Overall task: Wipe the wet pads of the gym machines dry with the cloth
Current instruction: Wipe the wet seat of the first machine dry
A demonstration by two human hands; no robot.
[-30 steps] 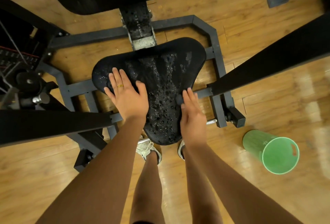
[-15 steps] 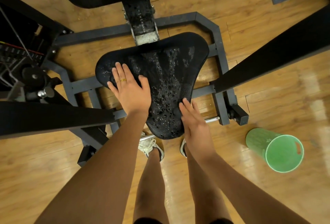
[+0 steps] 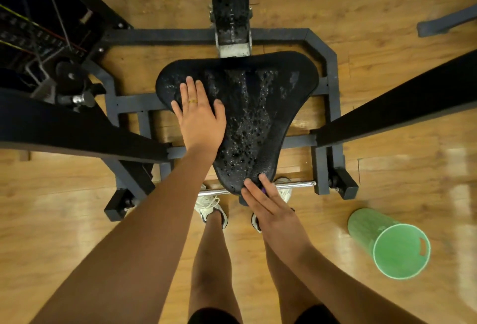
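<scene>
Two flat hands lay on the wet seat pad (image 3: 284, 106): the left hand (image 3: 201, 117) stayed put, the right hand (image 3: 268, 205) slid to its near tip, and many drops (image 3: 245, 127) were left.

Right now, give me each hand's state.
Left hand: open, flat on the wet seat.
Right hand: open, fingers straight at the seat's front tip.

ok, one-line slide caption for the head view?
Left hand flat on the wet black seat pad, right hand at its front tip; green bin on the floor.
</scene>
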